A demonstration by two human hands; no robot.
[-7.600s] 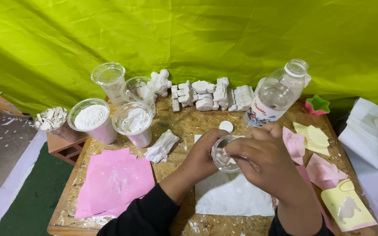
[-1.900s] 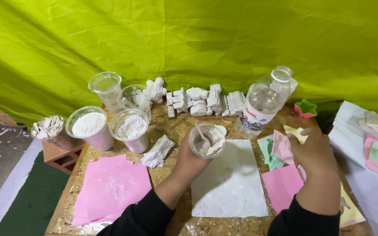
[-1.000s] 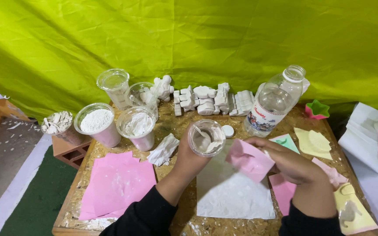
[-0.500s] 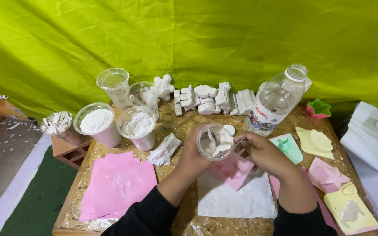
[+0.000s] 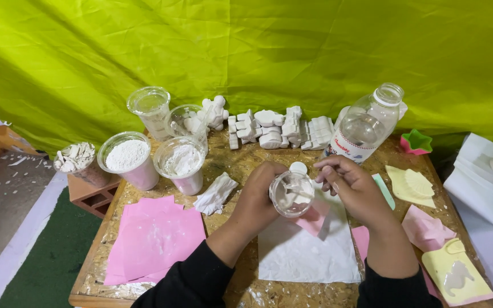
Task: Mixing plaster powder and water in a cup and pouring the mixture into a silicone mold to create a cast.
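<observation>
In the head view, the left hand (image 5: 261, 194) is wrapping around a small clear plastic cup (image 5: 292, 194) holding white paste, keeping it tilted just above a white paper sheet (image 5: 309, 256) lying on the chipboard counter (image 5: 241, 165). The right hand (image 5: 352, 185) is pinching a thin white stirring stick (image 5: 300, 191) whose tip is dipping into the cup. A pink folded paper piece (image 5: 314, 219) is lying directly beneath the cup, on the sheet's upper edge.

To the left, a large pink paper sheet (image 5: 155, 236) dusted with powder is lying flat, and a crumpled white tissue (image 5: 215, 194) is sitting between it and the cup. Behind these, two clear plastic cups of white powder (image 5: 129, 157) (image 5: 181, 162) are standing side by side, with an empty clear cup (image 5: 150, 108) further back. A row of white plaster castings (image 5: 281, 128) is lining the rear edge, against the yellow-green cloth backdrop (image 5: 246, 51). A clear plastic bottle (image 5: 363, 128) is standing just behind the right hand, its white cap (image 5: 299, 167) resting on the counter near the cup. Yellow and pink moulds (image 5: 429, 228) are lying to the right
</observation>
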